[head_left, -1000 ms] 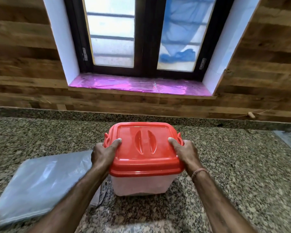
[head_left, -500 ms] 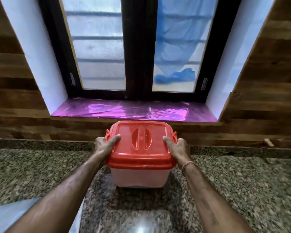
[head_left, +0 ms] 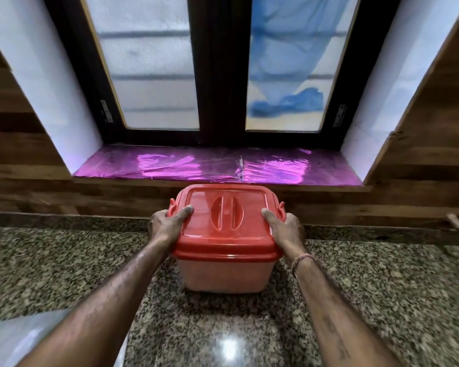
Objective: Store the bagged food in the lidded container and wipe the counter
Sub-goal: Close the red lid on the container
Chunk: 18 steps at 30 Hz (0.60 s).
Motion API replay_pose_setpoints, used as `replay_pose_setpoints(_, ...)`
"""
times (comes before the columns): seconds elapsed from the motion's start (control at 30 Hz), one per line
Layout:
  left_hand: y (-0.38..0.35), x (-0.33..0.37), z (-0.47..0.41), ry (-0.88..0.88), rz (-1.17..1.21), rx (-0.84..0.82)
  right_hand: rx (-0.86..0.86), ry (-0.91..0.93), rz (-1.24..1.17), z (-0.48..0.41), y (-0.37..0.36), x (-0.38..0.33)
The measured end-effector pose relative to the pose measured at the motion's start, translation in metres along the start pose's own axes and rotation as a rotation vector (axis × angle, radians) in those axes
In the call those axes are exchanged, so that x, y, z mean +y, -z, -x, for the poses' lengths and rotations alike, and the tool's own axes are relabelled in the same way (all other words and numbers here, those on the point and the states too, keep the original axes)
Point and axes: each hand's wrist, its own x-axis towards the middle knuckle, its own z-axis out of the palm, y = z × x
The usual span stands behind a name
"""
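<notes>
Container: translucent tub, pinkish through its walls; stands upright on the bench, a little short of the back wall and below the window sill; contents not readable through the plastic.
Lid: red, seated flat on the container, with a recessed oval handle at its middle and a side clip showing at each end.
Left hand: grip closed around the left end of the lid, thumb lying on the top face, fingers hidden behind the rim.
Right hand: grip closed around the right end of the lid, thumb on top; a thread band sits on the wrist.
Bench: speckled granite, glossy, a light glare in front of the container.
Plastic sheet: pale and clear, lying flat well to the container's front left, partly covered by the left forearm.
Window sill: behind and above the container, lined with shiny purple film.
Window: dark frame, two frosted panes, above the sill.
</notes>
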Motion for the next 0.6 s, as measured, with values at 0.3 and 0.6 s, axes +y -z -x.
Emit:
replay_pose_setpoints(0.3, 0.021, -0.007, 0.031, -0.174, -0.15, -0.108, 0.187, 0.214, 0.268, 0.04, 0.005, -0.013)
replay_pose_setpoints(0.6, 0.128, -0.112, 0.073, -0.12, -0.233, -0.02, 0.276, 0.833, 0.409, 0.186, -0.091, -0.006)
